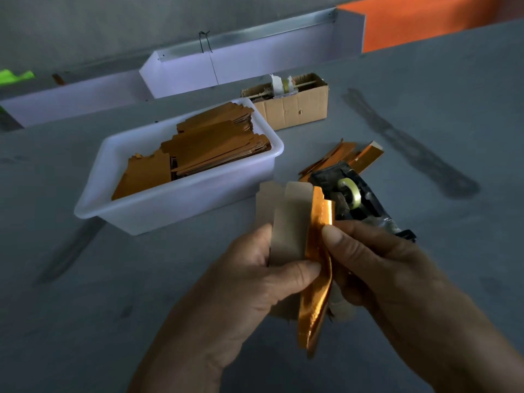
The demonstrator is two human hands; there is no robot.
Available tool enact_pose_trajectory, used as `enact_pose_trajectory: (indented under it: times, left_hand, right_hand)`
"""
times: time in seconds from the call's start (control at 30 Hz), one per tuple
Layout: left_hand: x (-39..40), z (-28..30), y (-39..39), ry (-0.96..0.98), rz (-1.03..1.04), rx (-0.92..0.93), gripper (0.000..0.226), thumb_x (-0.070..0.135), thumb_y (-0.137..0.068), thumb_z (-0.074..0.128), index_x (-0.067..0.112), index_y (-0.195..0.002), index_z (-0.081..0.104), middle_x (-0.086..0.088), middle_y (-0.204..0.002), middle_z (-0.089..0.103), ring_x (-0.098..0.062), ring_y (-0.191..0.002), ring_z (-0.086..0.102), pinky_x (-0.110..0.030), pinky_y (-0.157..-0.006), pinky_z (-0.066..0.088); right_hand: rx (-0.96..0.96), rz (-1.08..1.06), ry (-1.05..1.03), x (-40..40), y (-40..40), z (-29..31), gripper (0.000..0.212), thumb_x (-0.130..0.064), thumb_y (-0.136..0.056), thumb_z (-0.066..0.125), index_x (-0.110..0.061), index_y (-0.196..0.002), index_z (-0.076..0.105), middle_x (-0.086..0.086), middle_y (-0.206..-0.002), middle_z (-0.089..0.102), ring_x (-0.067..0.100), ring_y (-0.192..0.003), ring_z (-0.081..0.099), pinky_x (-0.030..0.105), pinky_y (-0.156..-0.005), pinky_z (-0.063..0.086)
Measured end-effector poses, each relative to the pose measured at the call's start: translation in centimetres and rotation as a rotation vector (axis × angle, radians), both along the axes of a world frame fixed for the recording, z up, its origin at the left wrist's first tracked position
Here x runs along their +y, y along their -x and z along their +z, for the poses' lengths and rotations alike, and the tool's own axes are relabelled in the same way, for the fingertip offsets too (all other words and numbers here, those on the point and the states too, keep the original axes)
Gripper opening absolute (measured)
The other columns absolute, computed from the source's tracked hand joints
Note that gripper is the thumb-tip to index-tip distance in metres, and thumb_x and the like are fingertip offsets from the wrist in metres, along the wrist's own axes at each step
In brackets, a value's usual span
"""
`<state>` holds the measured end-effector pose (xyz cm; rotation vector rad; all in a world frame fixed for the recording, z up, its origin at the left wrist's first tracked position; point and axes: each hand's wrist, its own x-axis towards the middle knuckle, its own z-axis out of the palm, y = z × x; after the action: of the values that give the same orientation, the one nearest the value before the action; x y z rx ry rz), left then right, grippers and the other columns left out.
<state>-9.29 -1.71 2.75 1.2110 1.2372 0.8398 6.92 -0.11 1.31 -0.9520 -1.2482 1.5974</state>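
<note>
Tabletop (99, 321), grey and scuffed, carries a white tub (181, 202) far left, a cardboard box (295, 109) behind it, and a tape dispenser (351, 197) at centre. Nearer, the left hand (246, 282) and right hand (377, 268) both pinch a gold card (314, 293) above it.

A packing workshop: grey worktable (425, 103), tub of gold carton blanks (198, 154), tape dispenser (351, 199).

Single head view, looking forward and down, close over grey table (425, 109).
</note>
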Motion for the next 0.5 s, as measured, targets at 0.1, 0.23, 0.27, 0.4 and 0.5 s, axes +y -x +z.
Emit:
enact_pose_trajectory:
  times: [0.1, 0.23, 0.27, 0.4, 0.5]
  left_hand:
    - [0.2, -0.1, 0.0, 0.013, -0.010, 0.009, 0.033, 0.024, -0.067, 0.070, 0.021, -0.099, 0.069, -0.005, -0.092, 0.074, -0.019, -0.088, 0.071, -0.031, -0.073, 0.056]
    - [0.1, -0.2, -0.5, 0.057, -0.043, -0.005, 0.044, 0.021, -0.067, 0.071, 0.017, -0.110, 0.063, -0.003, -0.094, 0.075, -0.016, -0.088, 0.072, -0.030, -0.075, 0.056]
    - [0.1, -0.2, -0.6, 0.064, -0.053, -0.016, 0.042, 0.020, -0.068, 0.070, 0.016, -0.109, 0.062, -0.002, -0.090, 0.075, -0.014, -0.084, 0.073, -0.024, -0.070, 0.055]
    - [0.1, 0.1, 0.0, 0.082, -0.102, -0.022, 0.037, 0.014, -0.072, 0.066, 0.011, -0.108, 0.061, -0.004, -0.086, 0.075, -0.016, -0.081, 0.073, -0.018, -0.062, 0.053]
    - [0.1, 0.5, 0.2, 0.059, -0.128, 0.016, 0.039, 0.015, -0.071, 0.065, 0.012, -0.109, 0.061, -0.005, -0.088, 0.074, -0.019, -0.085, 0.072, -0.024, -0.068, 0.054]
  right_hand:
    - [0.066, 0.012, 0.012, 0.5, -0.1, -0.2, 0.025, -0.037, -0.065, 0.067, -0.018, -0.079, 0.074, 0.005, -0.061, 0.055, 0.006, -0.050, 0.046, 0.015, -0.047, 0.040]
    - [0.147, -0.032, 0.025, 0.6, 0.0, -0.8, 0.017, -0.033, -0.061, 0.069, -0.019, -0.071, 0.071, 0.004, -0.063, 0.062, 0.014, -0.054, 0.056, 0.021, -0.047, 0.046]
    - [0.147, -0.022, 0.014, 0.7, -0.1, -0.8, 0.018, -0.033, -0.063, 0.069, -0.021, -0.077, 0.071, 0.003, -0.066, 0.064, 0.016, -0.056, 0.059, 0.023, -0.047, 0.048]
    - [0.087, 0.121, -0.100, 1.5, -1.0, -0.1, 0.029, -0.034, -0.077, 0.069, -0.035, -0.106, 0.066, 0.002, -0.077, 0.068, 0.019, -0.067, 0.067, 0.027, -0.056, 0.054]
    - [-0.002, 0.092, -0.216, 2.3, -1.8, 0.2, 0.030, -0.031, -0.079, 0.068, -0.040, -0.108, 0.064, -0.003, -0.077, 0.068, 0.010, -0.068, 0.066, 0.019, -0.057, 0.051]
